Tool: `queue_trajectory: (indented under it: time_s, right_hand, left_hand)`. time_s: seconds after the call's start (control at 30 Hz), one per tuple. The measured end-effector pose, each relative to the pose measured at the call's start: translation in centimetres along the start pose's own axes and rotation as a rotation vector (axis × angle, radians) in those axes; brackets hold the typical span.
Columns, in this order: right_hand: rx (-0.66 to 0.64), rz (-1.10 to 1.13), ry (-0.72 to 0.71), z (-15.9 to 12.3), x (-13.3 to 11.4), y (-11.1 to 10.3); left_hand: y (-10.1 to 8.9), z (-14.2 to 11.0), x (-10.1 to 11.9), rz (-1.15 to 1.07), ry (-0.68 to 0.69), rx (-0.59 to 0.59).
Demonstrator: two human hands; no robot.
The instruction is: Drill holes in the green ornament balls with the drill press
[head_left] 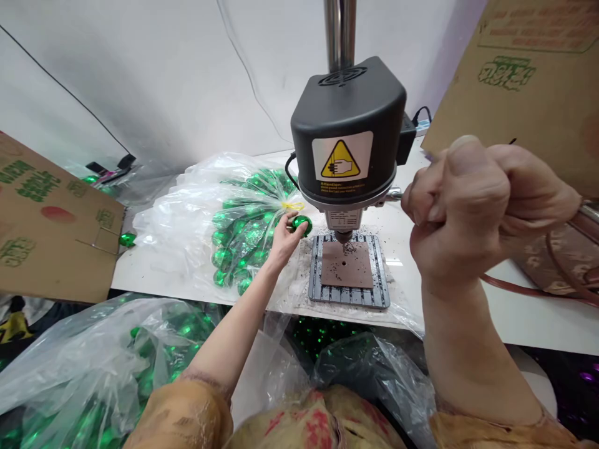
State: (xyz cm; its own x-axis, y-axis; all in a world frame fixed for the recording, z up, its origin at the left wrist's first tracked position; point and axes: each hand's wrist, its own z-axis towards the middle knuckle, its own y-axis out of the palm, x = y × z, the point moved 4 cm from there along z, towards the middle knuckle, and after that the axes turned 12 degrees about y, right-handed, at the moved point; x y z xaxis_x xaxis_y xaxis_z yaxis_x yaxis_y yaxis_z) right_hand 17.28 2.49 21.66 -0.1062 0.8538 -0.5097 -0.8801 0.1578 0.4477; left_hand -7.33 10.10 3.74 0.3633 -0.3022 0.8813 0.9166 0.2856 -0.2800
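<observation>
My left hand (283, 237) reaches forward and pinches a shiny green bead (301, 224) just left of the drill bit (345, 240). A small bench drill press (347, 134) with a black motor head and a yellow warning sticker stands over a ribbed grey base plate (349, 298) carrying a brown pad (347, 265) with a hole in it. My right hand (472, 206) is clenched in a fist close to the camera, wrapped round the press's feed lever (395, 194), mostly hidden by the fingers.
A clear plastic bag (187, 218) of green beads lies on the white table (538, 318) left of the press. More bags of green beads (88, 368) sit below the table edge. Cardboard boxes stand at left (47, 237) and right (528, 81). Dark swarf dots the table.
</observation>
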Motion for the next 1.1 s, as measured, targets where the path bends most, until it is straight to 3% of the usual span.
queue_trajectory:
  time_s: [0.07, 0.13, 0.3, 0.43, 0.73, 0.87, 1.1]
  right_hand:
    - [0.011, -0.002, -0.001, -0.1, 0.0, 0.1]
    - [0.024, -0.013, 0.011, -0.1, 0.1, 0.1]
    - [-0.017, -0.002, 0.032, -0.1, 0.0, 0.0]
    - [-0.046, -0.048, 0.084, -0.2, 0.0, -0.2]
    - [-0.001, 0.0, 0.029, -0.6, 0.3, -0.1]
    - [-0.037, -0.092, 0.092, -0.7, -0.1, -0.3]
    - [-0.054, -0.107, 0.138, -0.8, -0.3, -0.6]
  left_hand:
    - [1.1, -2.2, 0.3, -0.287, -0.13, -0.041]
    - [1.9, -4.2, 0.7, -0.393, -0.188, -0.047]
    - [3.3, -6.7, 1.5, -0.4, -0.109, -0.046]
    - [4.2, -7.2, 1.5, -0.291, -0.027, -0.106]
    - [4.8, -7.6, 1.7, -0.131, 0.082, -0.188]
    - [5.2, -8.0, 2.3, -0.187, 0.155, -0.224]
    - [5.6, -8.2, 2.2, -0.242, 0.129, -0.223]
